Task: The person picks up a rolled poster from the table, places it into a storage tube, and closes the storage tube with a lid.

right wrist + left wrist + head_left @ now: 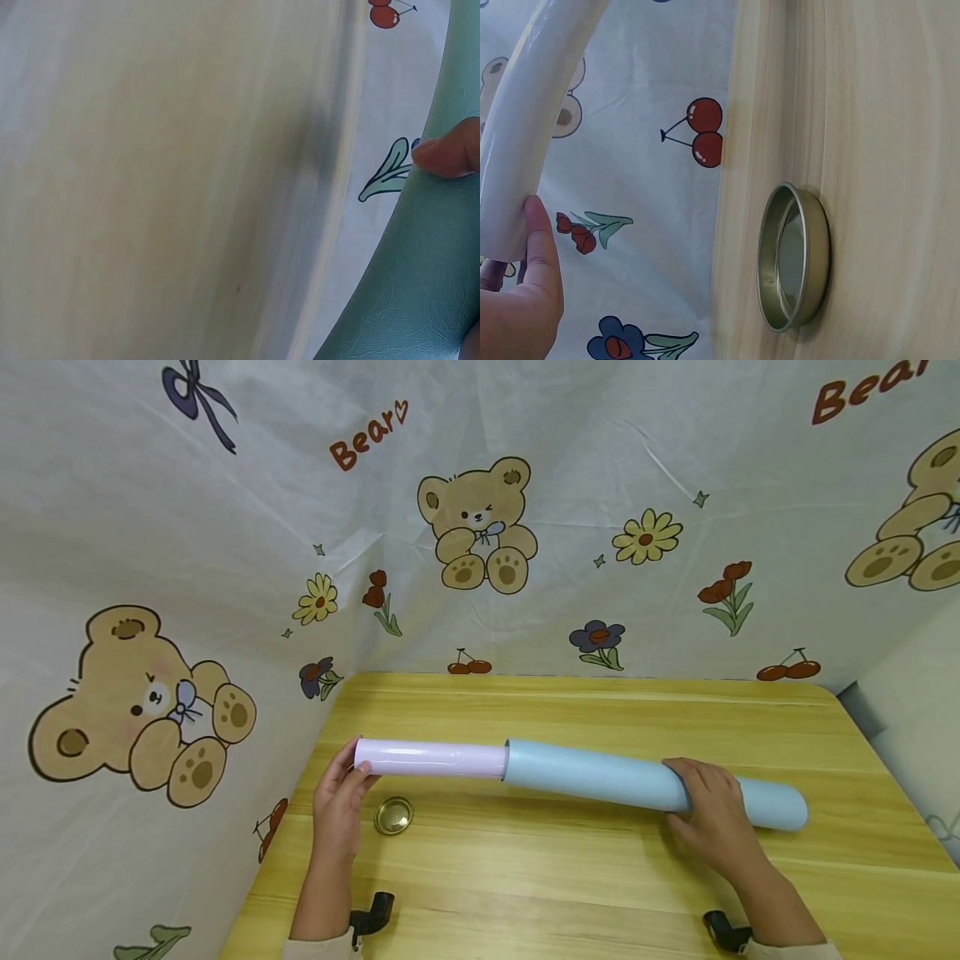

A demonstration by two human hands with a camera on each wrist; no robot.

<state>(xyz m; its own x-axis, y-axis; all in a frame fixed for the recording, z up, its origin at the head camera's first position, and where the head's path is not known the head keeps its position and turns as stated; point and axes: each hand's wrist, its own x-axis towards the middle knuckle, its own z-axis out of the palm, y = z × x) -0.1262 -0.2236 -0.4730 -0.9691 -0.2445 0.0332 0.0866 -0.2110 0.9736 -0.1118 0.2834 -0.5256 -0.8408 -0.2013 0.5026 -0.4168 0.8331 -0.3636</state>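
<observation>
My left hand point(341, 806) holds the outer end of a glossy pale lilac roll point(435, 758), thumb on the near side. The roll's other end sits inside the open mouth of a light blue tube point(592, 772), which slants down to the right. My right hand point(712, 814) grips that tube toward its far right end, and in the right wrist view the thumb lies on its grained surface point(420, 262). How far the roll reaches inside is hidden. A round gold metal lid point(393, 816) lies hollow side up on the table, close to my left hand.
A light wood-grain table point(540, 877) lies beneath both hands. White cloth point(570, 460) printed with bears and flowers hangs behind it and along its left side. Black wrist-camera mounts point(375, 914) show at both wrists.
</observation>
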